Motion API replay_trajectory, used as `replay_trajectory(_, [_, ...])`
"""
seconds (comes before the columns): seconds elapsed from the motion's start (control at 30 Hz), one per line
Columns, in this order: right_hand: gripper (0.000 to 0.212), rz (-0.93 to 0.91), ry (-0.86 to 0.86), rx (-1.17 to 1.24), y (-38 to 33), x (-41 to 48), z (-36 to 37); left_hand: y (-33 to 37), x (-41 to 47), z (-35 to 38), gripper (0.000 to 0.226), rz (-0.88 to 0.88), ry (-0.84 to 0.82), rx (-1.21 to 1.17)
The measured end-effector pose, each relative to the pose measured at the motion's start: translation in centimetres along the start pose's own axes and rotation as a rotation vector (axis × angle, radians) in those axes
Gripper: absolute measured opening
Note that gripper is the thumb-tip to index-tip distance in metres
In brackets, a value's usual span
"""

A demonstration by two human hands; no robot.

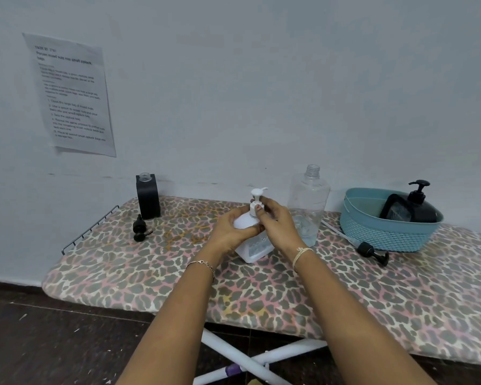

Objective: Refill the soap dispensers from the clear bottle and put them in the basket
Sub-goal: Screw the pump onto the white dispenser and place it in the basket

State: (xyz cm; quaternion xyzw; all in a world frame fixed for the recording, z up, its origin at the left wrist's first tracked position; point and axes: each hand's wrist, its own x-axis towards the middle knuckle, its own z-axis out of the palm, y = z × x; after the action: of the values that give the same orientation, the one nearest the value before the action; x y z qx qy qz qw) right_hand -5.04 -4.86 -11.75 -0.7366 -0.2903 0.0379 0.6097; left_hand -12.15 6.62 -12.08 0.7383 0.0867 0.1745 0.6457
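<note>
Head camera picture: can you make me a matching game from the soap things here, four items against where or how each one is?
Things:
1. white dispenser
2. square black dispenser
3. clear bottle
4. round black dispenser

Places or states:
A. lying in the blue basket
B. gripped by the left hand and the right hand
C. standing furthest left, neck open
D. standing just behind the right hand

Pairs: 1-B, 2-C, 3-D, 4-A
</note>
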Motion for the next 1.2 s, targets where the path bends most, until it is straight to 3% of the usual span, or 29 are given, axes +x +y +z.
replay_trajectory(0.17, [0.028, 0.035, 0.103, 0.044, -0.68, 0.16, 0.19, 0.09, 0.03, 0.01, 0.041, 0.007, -0.013, 0.011])
replay_trajectory(0.33, [0.044, -0.031, 0.224, -0.106, -0.59, 0.19, 0.35, 0.03, 0.17, -0.01, 0.041, -0.002, -0.005, 0.055])
replay_trajectory(0.57, [0.029, -0.025, 0.157, -0.094, -0.50, -0.05, -0.13, 0.01, 0.34, -0.10, 0.038, 0.022, -0.016, 0.048])
replay_trajectory(0.7, [0.033, -0.018, 0.023, -0.025, -0.43, -0.14, -0.13, -0.06, 0.39, -0.13, 0.038, -0.004, -0.012, 0.031])
replay_trajectory(1.0, [0.030, -0.053, 0.241, -0.149, -0.86, 0.64, 0.39, -0.13, 0.22, -0.11, 0.043, -0.015, 0.006, 0.078])
replay_trajectory(1.2, [0.038, -0.027, 0.086, -0.065, -0.25, -0.03, -0.02, 0.06, 0.21, -0.16, 0.035, -0.008, -0.010, 0.039])
